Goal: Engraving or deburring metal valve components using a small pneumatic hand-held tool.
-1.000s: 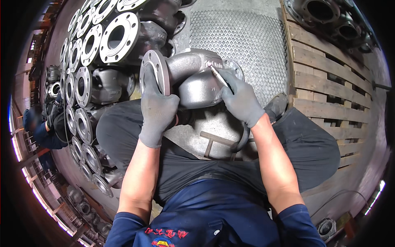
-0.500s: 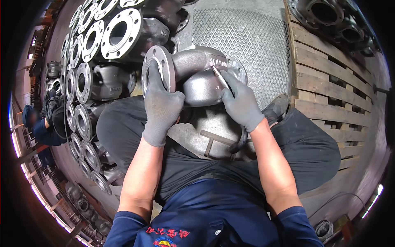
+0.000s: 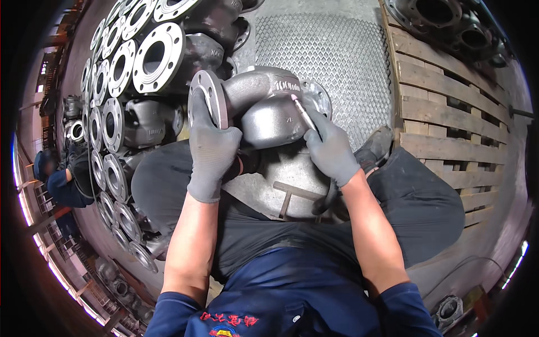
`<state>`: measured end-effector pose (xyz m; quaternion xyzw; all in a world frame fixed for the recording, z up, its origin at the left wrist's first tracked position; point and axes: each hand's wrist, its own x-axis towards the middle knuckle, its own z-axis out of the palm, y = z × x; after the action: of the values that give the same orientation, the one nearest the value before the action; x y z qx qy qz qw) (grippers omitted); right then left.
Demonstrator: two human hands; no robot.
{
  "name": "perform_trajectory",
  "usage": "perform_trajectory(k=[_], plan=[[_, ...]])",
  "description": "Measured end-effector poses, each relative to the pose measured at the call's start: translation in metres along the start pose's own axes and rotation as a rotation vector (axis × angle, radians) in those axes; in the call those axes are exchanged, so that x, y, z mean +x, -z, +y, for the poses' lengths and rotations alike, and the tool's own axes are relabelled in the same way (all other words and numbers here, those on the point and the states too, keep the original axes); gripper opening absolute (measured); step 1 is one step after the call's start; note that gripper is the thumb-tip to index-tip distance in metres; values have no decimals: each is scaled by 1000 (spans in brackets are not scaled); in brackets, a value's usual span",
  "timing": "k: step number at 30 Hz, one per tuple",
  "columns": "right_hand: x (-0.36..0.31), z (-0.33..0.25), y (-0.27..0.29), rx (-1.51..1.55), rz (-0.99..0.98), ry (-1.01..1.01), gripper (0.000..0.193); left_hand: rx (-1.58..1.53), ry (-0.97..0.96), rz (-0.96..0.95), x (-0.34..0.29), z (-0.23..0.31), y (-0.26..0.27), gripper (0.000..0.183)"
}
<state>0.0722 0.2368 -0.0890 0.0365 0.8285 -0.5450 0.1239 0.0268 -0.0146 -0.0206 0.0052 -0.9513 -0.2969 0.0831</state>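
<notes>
A grey cast-metal valve body [image 3: 269, 126] with round flanges and raised lettering sits in front of me between my legs. My gloved left hand [image 3: 214, 150] is closed on its left flange, with fingers at the bore. Pinched in my gloved right hand [image 3: 334, 150] is a slim pen-shaped grinder [image 3: 305, 114] with a pink tip. That tip lies just below the raised lettering; whether it touches the metal I cannot tell. A black hose [image 3: 327, 197] hangs below my right hand. The underside of the valve body is hidden.
Flanged castings [image 3: 158, 58] are stacked along my left. A metal mesh sheet [image 3: 331, 50] lies beyond the valve body, and a slatted wooden pallet [image 3: 443, 106] stands at right. A T-shaped metal bar [image 3: 287, 196] is near my lap. Another person [image 3: 64, 180] sits at far left.
The grinder's tip has moved from the raised lettering to just below it. In the picture, the valve body and my left hand have shifted slightly left.
</notes>
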Motion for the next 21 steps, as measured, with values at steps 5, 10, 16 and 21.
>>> perform_trajectory(k=[5, 10, 16, 21], plan=[[4, -2, 18, 48, 50, -64, 56, -178, 183, -92, 28, -15, 3, 94], [9, 16, 16, 141, 79, -122, 58, -351, 312, -119, 42, -22, 7, 80], [15, 36, 22, 177, 110, -135, 55, -403, 382, -117, 52, -13, 12, 71], [14, 49, 20, 222, 141, -106, 59, -505, 447, -97, 53, 10, 9, 58]])
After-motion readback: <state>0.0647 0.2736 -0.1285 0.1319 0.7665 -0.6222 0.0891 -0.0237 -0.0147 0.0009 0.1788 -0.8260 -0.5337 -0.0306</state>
